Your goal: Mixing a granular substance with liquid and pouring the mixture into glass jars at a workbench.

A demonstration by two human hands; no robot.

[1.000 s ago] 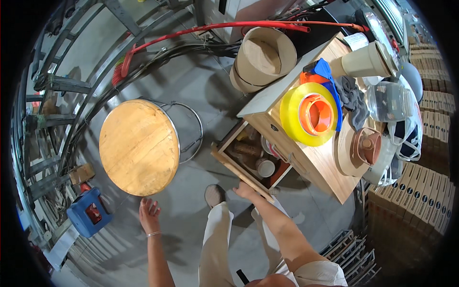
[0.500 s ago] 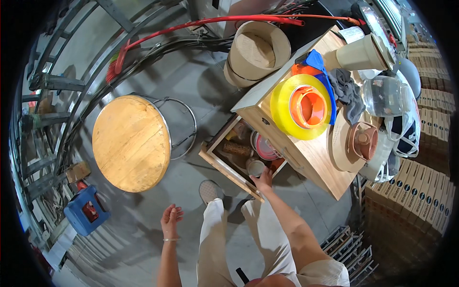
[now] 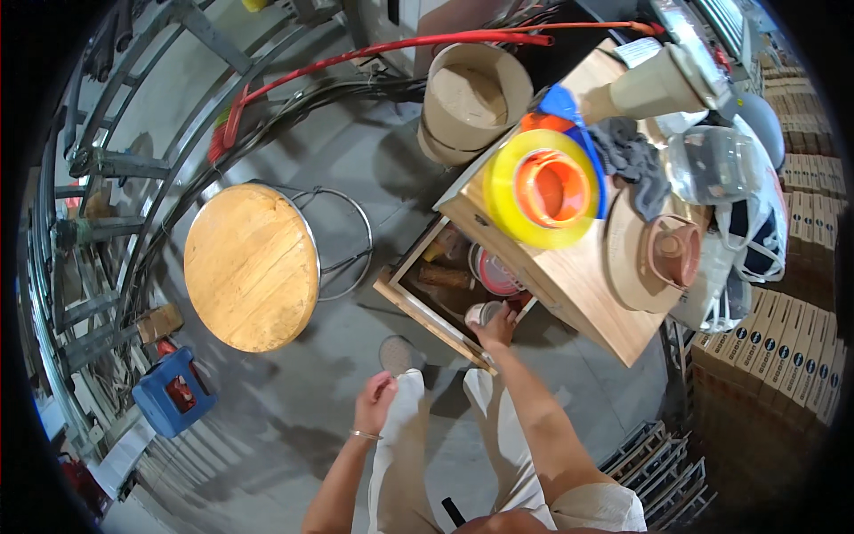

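My right hand reaches into the open drawer, fingers closed around a small whitish round jar near the drawer's front right corner. Part of the jar is hidden by my fingers. Behind it in the drawer stands a round tub with a pink-red rim, and to its left lies a brown cylinder. Over my left leg hangs my left hand, its fingers curled in with nothing seen in them.
Above the drawer, the wooden cabinet top bears a yellow tape roll, a grey cloth, a brown tape roll and a clear jar. A round wooden stool and a blue container stand at left; stacked cartons at right.
My right hand has moved from beside the small jar to close around it, and the jar now tilts. My left hand has swung right and its fingers have curled in more.
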